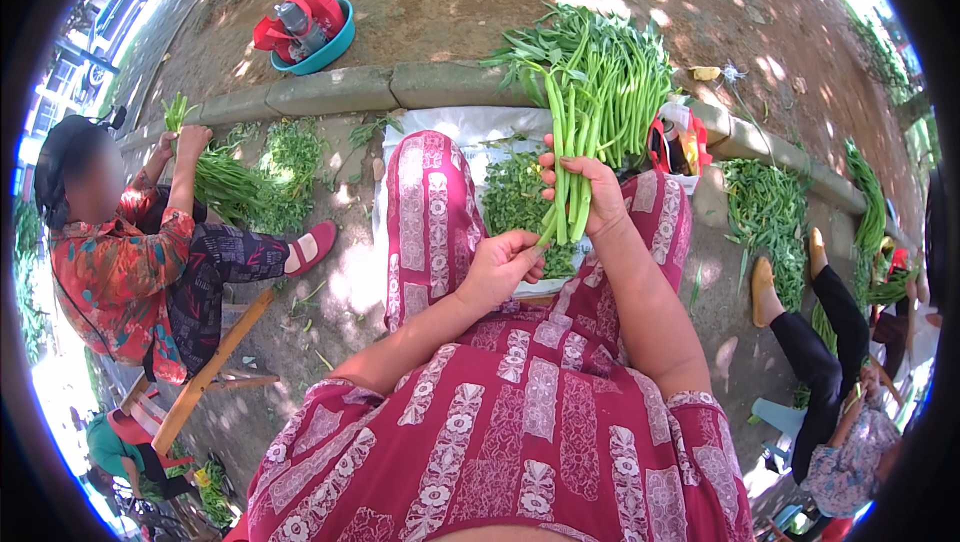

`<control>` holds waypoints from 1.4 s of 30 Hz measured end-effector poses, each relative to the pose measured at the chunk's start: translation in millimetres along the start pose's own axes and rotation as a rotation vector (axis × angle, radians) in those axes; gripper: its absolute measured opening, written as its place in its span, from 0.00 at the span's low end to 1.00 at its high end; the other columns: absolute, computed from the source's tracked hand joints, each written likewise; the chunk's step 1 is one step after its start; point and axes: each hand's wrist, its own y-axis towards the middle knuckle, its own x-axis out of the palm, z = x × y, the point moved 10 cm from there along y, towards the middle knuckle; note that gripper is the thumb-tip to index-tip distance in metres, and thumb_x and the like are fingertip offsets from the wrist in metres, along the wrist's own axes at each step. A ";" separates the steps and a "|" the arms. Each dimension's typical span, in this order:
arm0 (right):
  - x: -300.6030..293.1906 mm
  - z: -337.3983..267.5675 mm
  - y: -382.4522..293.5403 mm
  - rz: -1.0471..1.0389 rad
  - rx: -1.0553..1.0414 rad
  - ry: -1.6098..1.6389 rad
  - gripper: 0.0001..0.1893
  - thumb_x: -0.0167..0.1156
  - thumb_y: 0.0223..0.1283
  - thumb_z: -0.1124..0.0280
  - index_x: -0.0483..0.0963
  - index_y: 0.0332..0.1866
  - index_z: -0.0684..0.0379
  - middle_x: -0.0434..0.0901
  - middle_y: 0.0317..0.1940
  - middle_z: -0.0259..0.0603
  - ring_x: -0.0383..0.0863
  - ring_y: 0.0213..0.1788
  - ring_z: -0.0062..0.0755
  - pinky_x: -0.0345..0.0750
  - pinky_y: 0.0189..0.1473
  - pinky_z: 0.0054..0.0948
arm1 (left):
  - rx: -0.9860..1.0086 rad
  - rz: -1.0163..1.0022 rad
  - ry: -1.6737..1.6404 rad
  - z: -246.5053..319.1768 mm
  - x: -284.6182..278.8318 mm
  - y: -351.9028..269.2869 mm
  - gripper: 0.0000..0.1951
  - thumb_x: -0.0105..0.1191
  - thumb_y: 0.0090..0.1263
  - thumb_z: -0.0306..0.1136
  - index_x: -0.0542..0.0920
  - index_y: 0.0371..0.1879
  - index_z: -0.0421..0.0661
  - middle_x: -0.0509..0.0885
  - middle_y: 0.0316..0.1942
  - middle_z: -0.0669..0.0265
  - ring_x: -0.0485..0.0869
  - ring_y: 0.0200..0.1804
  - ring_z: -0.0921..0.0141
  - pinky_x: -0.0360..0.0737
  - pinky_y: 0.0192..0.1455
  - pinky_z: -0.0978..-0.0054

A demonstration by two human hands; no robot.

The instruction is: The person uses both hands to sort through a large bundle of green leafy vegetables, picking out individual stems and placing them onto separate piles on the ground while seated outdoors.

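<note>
My right hand (600, 193) is closed around a small bunch of green leafy-vegetable stems (566, 122), which look like water spinach, cut ends toward me. My left hand (501, 264) pinches the lower end of one stem that slants out of the bunch. Just beyond, a large heap of the same leafy stems (622, 84) lies with its leaves over the kerb. Loose plucked leaves (514, 193) cover part of a white plastic sheet (442, 122) between my knees, partly hidden behind my hands.
A stone kerb (330, 92) runs across ahead, with a teal basin (330, 51) holding red bags and a bottle beyond. A red-and-white bag (686, 137) stands by my right knee. A person (127, 264) handles greens at left; another person (847, 429) sits at right near piled greens (769, 219).
</note>
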 end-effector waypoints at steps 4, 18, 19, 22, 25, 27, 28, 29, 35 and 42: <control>4.0 1.0 1.5 -0.061 0.009 0.026 0.23 0.50 0.57 0.74 0.63 0.60 0.63 0.78 0.37 0.45 0.79 0.32 0.31 0.81 0.33 0.34 | 0.013 -0.018 0.048 -2.1 3.8 -0.5 0.10 0.46 0.71 0.27 0.76 0.46 0.36 0.80 0.30 0.66 0.79 0.30 0.77 0.78 0.35 0.80; 12.0 -1.1 -3.9 -0.021 -0.102 -0.091 0.16 0.55 0.59 0.72 0.65 0.51 0.59 0.72 0.26 0.38 0.73 0.26 0.29 0.77 0.25 0.30 | 0.506 0.035 0.820 49.2 13.8 6.3 0.07 0.51 0.59 0.28 0.79 0.27 0.35 0.78 0.20 0.58 0.79 0.23 0.67 0.74 0.25 0.73; 12.8 -0.7 -4.2 -0.021 -0.104 -0.096 0.15 0.55 0.59 0.72 0.65 0.51 0.59 0.72 0.26 0.38 0.73 0.26 0.29 0.76 0.25 0.30 | 0.528 0.022 0.864 47.4 14.6 7.2 0.08 0.50 0.61 0.28 0.79 0.28 0.34 0.79 0.18 0.62 0.79 0.22 0.73 0.74 0.24 0.76; 15.6 0.4 -6.8 -0.015 -0.114 -0.095 0.15 0.55 0.60 0.72 0.65 0.51 0.59 0.72 0.26 0.38 0.73 0.25 0.29 0.76 0.24 0.29 | 0.023 0.025 0.370 4.5 -3.0 16.2 0.09 0.49 0.62 0.29 0.80 0.28 0.35 0.80 0.19 0.62 0.79 0.19 0.72 0.75 0.21 0.78; 15.3 -4.5 -8.5 -0.013 -0.154 -0.065 0.13 0.54 0.60 0.72 0.65 0.50 0.59 0.72 0.25 0.38 0.73 0.25 0.29 0.75 0.24 0.29 | -0.074 0.015 0.121 -8.0 -5.6 18.6 0.10 0.48 0.62 0.29 0.80 0.29 0.35 0.80 0.20 0.61 0.78 0.18 0.72 0.76 0.19 0.79; 15.3 -8.6 -9.3 -0.024 -0.184 -0.040 0.12 0.53 0.61 0.72 0.65 0.49 0.58 0.72 0.25 0.38 0.72 0.24 0.29 0.74 0.24 0.29 | -0.079 0.023 0.039 -8.8 -7.5 20.3 0.10 0.48 0.62 0.28 0.80 0.30 0.33 0.80 0.20 0.60 0.79 0.18 0.71 0.77 0.19 0.77; 16.4 -10.8 -9.9 -0.035 -0.196 -0.027 0.12 0.53 0.61 0.72 0.65 0.49 0.58 0.71 0.25 0.38 0.72 0.24 0.29 0.74 0.24 0.29 | -0.083 0.027 -0.003 -9.7 -7.8 20.9 0.10 0.48 0.62 0.28 0.79 0.30 0.32 0.80 0.20 0.59 0.79 0.18 0.70 0.78 0.19 0.77; 17.4 -12.9 -10.3 -0.047 -0.208 -0.014 0.12 0.52 0.62 0.72 0.65 0.49 0.58 0.71 0.25 0.38 0.72 0.24 0.29 0.74 0.24 0.29 | -0.079 0.037 -0.041 -10.1 -8.3 21.1 0.10 0.48 0.62 0.28 0.79 0.30 0.32 0.80 0.20 0.58 0.79 0.18 0.70 0.78 0.19 0.77; 19.2 -17.9 -11.4 -0.062 -0.235 0.034 0.11 0.51 0.61 0.73 0.65 0.48 0.57 0.70 0.24 0.36 0.69 0.23 0.27 0.71 0.23 0.27 | -0.071 0.108 -0.188 -9.5 -12.3 20.5 0.09 0.49 0.63 0.27 0.78 0.30 0.32 0.80 0.20 0.55 0.79 0.18 0.67 0.79 0.19 0.73; 13.1 -53.5 -16.0 -0.166 -0.322 0.229 0.11 0.53 0.61 0.72 0.69 0.48 0.55 0.68 0.25 0.34 0.66 0.24 0.22 0.70 0.22 0.23 | -0.145 0.165 -0.242 -25.4 -22.6 20.0 0.08 0.51 0.64 0.28 0.79 0.33 0.34 0.80 0.21 0.59 0.80 0.19 0.68 0.80 0.19 0.73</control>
